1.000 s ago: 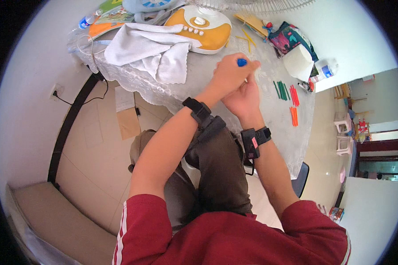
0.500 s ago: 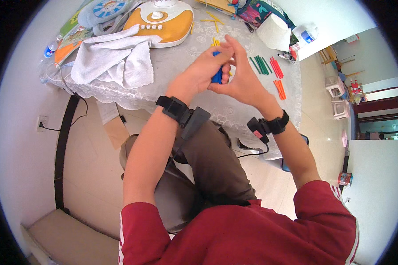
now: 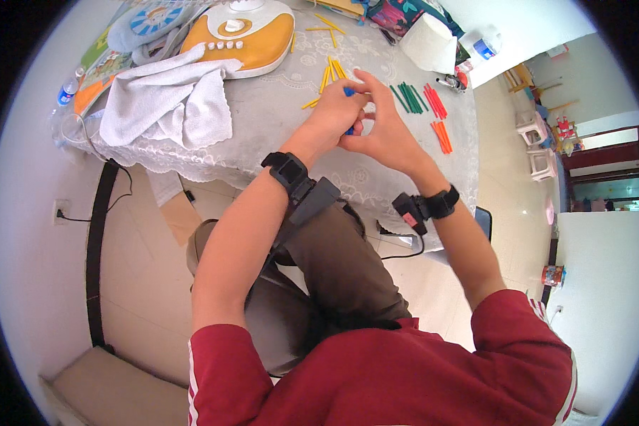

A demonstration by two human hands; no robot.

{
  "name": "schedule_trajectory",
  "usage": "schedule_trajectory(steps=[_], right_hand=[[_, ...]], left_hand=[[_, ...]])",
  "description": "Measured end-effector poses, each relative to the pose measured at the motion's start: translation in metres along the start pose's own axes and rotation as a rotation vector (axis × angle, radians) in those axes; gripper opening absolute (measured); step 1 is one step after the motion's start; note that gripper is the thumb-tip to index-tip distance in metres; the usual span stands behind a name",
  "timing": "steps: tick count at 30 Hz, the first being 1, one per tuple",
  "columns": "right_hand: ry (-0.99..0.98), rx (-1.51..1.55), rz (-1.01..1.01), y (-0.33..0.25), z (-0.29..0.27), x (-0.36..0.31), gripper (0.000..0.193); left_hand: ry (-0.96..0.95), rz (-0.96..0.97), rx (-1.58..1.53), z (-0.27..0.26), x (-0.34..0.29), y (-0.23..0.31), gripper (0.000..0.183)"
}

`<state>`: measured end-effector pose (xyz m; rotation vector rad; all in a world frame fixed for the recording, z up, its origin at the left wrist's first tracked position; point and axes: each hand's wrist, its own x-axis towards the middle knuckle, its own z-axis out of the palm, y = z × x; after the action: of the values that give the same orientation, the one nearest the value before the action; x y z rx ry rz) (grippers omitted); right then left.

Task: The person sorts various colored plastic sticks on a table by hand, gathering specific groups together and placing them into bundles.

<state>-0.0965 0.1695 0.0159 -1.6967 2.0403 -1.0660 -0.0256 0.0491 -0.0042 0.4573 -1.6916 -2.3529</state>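
Observation:
My left hand (image 3: 336, 112) is closed around a bundle of thin blue sticks (image 3: 349, 91), held above the table's near part. Only the ends of the bundle show between the fingers. My right hand (image 3: 385, 135) meets it from the right, index finger at the upper end and thumb near the lower end, its other fingers curled at the bundle. Just beyond the hands lie several loose yellow sticks (image 3: 336, 69). To the right, green sticks (image 3: 410, 98), red sticks (image 3: 435, 101) and orange sticks (image 3: 441, 137) rest in separate groups by colour.
A white lace-covered table (image 3: 263, 106) carries a crumpled grey-white cloth (image 3: 170, 103) and an orange-and-white appliance (image 3: 241, 39). More yellow sticks (image 3: 326, 28) lie farther back. A white paper roll (image 3: 429, 44) stands at the back right, near a plastic bottle (image 3: 486, 47).
The view has shifted slightly. Both hands sit a little nearer me and to the right over the table, uncovering more yellow sticks. Less of the blue bundle shows between the fingers.

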Motion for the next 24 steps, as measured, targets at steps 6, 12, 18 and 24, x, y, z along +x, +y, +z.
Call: schedule_trajectory(steps=[6,12,18,24], right_hand=[[0.181,0.644,0.505,-0.012,0.008,0.000,0.069],[0.161,0.631,0.467,-0.025,0.012,0.018,0.044],[0.157,0.832,0.554,-0.026,0.018,0.012,0.039],[0.115,0.725,0.661,-0.013,0.011,-0.004,0.041]], left_hand=[[0.341,0.154,-0.386,-0.002,-0.001,0.006,0.021],[0.271,0.181,-0.518,0.013,-0.010,0.015,0.030],[0.270,0.250,-0.372,0.018,-0.007,0.005,0.031],[0.238,0.119,-0.232,0.019,-0.008,-0.005,0.031]])
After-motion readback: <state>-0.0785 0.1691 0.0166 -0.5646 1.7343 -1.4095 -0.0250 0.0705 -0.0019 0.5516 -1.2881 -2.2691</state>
